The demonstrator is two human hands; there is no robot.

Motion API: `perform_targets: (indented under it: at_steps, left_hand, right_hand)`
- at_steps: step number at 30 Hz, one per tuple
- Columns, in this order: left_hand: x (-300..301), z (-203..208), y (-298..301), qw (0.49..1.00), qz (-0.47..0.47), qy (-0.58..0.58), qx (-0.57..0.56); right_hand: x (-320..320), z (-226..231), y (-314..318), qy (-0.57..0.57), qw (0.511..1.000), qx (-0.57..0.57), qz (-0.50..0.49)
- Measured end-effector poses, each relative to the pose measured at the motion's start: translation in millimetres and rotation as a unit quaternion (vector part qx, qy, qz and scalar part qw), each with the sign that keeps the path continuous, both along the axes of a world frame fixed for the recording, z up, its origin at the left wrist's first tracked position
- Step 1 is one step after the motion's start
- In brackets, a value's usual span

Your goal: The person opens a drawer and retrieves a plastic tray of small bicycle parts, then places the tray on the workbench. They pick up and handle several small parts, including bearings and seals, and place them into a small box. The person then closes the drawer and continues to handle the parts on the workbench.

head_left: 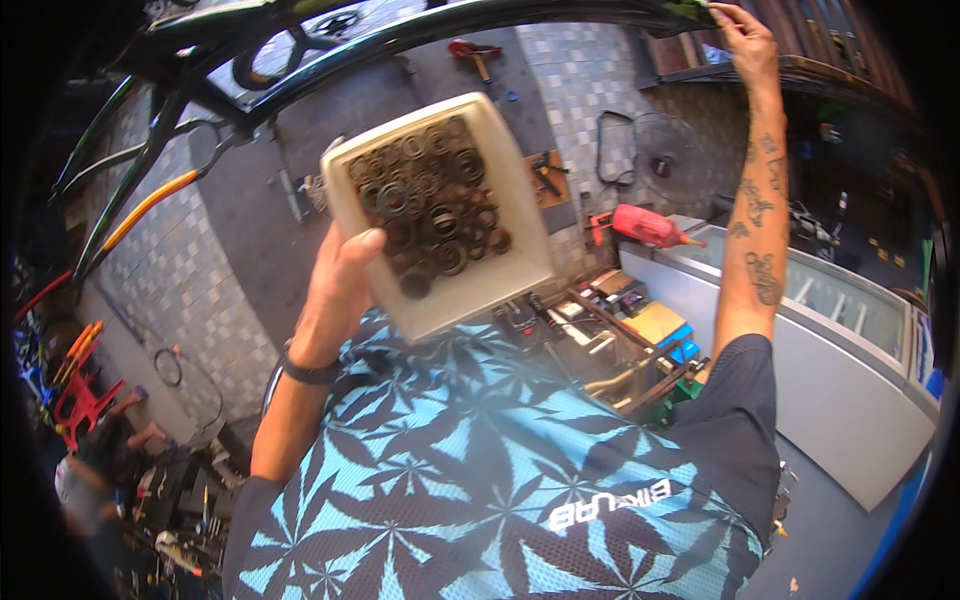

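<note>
My left hand (345, 275) grips a cream plastic bin (500, 285) by its left side, thumb over the rim. The bin is tilted, and inside lie many dark, greasy metal rings (440, 210) that look like bearings, some rusty. At the upper right, my right hand (748, 42) reaches up with the arm stretched out. Its fingers are pinched together beside the end of a dark bicycle frame (420, 32); what they hold, if anything, is too small to make out.
A wooden shelf (800, 70) hangs beyond my right hand. To the right are a red bottle (645, 225) on a glass-topped chest (840, 400), a round fan guard (675, 155) and a crowded tool tray (620, 320). A person (90, 490) is at the lower left, near red parts (85, 400).
</note>
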State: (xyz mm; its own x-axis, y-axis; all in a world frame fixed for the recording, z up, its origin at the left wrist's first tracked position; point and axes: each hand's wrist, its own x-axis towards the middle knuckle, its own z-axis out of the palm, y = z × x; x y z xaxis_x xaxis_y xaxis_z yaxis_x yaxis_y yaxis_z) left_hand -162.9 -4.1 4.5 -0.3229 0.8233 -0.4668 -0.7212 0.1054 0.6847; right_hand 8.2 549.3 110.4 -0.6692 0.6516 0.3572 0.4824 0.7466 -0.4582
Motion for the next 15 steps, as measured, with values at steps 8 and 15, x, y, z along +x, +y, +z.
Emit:
perform_targets:
  at_steps: [8, 15]
  left_hand:
    - [-1.6, -8.1, -1.2, 1.0, 0.011, -0.011, 0.018]
    - [0.4, -6.1, -2.3, 1.0, -0.012, 0.003, 0.014]
  right_hand:
    - [2.7, -1.2, 6.7, -0.003, 1.0, -0.015, -0.002]
    - [2.6, 4.3, 1.7, -0.026, 0.999, 0.022, -0.035]
